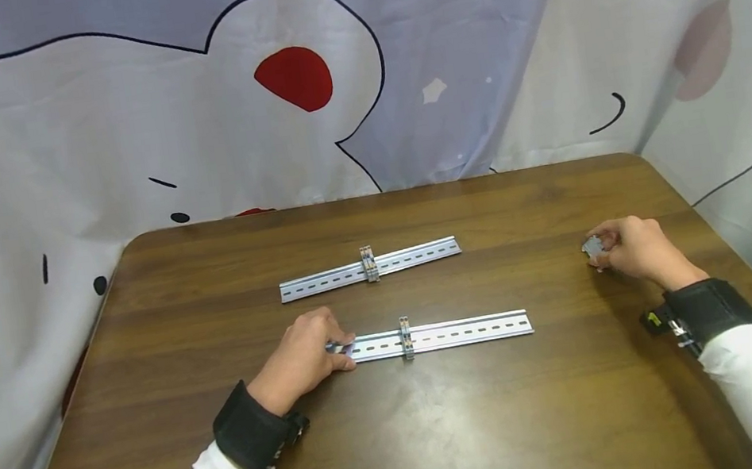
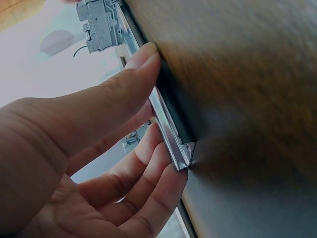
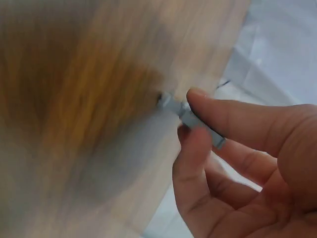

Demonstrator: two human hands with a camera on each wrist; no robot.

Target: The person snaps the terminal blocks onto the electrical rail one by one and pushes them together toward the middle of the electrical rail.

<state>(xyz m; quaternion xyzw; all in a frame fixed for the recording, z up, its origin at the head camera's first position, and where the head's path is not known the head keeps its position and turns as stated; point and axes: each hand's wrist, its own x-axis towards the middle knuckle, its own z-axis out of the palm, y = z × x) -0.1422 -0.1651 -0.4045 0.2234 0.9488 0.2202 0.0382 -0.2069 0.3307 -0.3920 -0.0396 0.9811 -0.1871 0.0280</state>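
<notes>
My left hand [image 1: 303, 357] grips the left end of the nearer slotted DIN rail [image 1: 469, 331], thumb on the near edge and fingers along the far edge. Around the rail's middle sits a grey terminal block [image 1: 406, 337], which shows its flat side in the left wrist view [image 2: 101, 27]. Over at the right side of the table, my right hand [image 1: 634, 250] pinches a loose grey terminal block [image 3: 195, 121] between thumb and fingers. In the right wrist view that block is seen edge-on, part of it covered by the fingertips.
Farther back, a second DIN rail [image 1: 325, 281] lies slightly slanted, with terminal blocks [image 1: 369, 264] clipped near its middle. Both rails rest on a brown wooden table [image 1: 447, 433] with rounded far corners. A printed curtain [image 1: 80, 132] hangs behind and along the sides.
</notes>
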